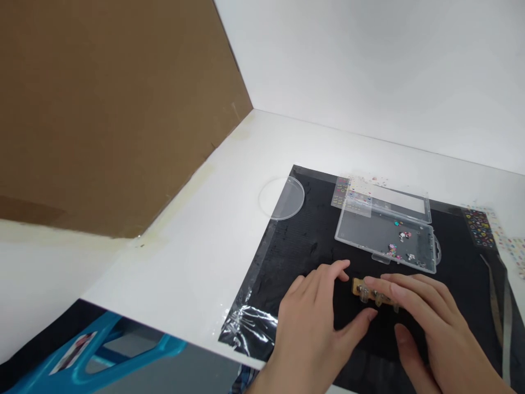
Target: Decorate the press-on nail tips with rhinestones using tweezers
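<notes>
A small wooden strip (pixel 356 284) with several clear, rounded pieces along its side lies over the black mat (pixel 303 257). My right hand (pixel 435 306) has its fingers bent over the strip's top and right part, hiding that end; its thumb hangs lower, near the strip. My left hand (pixel 311 312) is just left of the strip, open, its thumb and index finger spread apart with nothing between them. The left thumb tip is close below the clear pieces; whether it touches them I cannot tell.
Beyond my hands lies an opened clear plastic case (pixel 365 232) holding small coloured bits. Sticker sheets (pixel 355 197) overlap it, with another dotted sheet (pixel 479 227) at right. Tweezers (pixel 506 317) lie far right. A clear round disc (pixel 283 198) overlaps the mat's edge. Cardboard (pixel 123 109) stands left.
</notes>
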Available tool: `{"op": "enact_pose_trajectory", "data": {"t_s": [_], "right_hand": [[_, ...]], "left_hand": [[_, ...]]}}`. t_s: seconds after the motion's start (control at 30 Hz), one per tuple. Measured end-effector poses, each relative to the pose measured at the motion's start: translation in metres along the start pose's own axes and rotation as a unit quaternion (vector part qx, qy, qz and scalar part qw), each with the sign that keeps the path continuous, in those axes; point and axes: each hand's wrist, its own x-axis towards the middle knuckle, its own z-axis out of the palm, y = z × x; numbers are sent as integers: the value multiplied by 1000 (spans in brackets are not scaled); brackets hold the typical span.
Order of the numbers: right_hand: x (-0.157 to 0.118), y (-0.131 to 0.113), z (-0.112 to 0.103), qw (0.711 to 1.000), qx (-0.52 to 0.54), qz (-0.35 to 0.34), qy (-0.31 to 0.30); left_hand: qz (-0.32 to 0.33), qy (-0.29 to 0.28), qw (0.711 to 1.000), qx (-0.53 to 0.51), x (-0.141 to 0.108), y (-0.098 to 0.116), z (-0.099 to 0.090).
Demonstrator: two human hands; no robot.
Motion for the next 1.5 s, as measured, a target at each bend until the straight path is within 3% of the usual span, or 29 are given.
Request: {"op": "enact_pose_trajectory", "data": {"t_s": [0.63,0.8,0.93,1.03,1.1,1.17,1.23,1.33,1.5], "right_hand": [[5,-2,1,1000,12,8,-12],[-9,8,0,994,64,76,39],[-19,25,-8,976,67,172,114],[-20,35,-11,936,45,254,238],[-19,41,-10,899,54,296,318],[-20,47,-9,869,61,344,350],[-25,55,-8,851,63,388,349],[-35,67,-5,847,91,406,330],[-38,78,3,857,137,380,321]], "left_hand": [[-10,-2,1000,-2,0,1,1],[-10,-11,1000,-4,-3,-2,1],[-25,-72,996,-46,-1,-6,-20],[-21,-101,992,-71,19,-5,-43],[46,-99,993,-39,45,-3,-53],[103,-88,991,18,78,-3,-51],[144,-54,984,88,109,-8,-40],[124,-36,979,157,141,-27,-17],[109,-34,980,164,148,-61,2]]}}
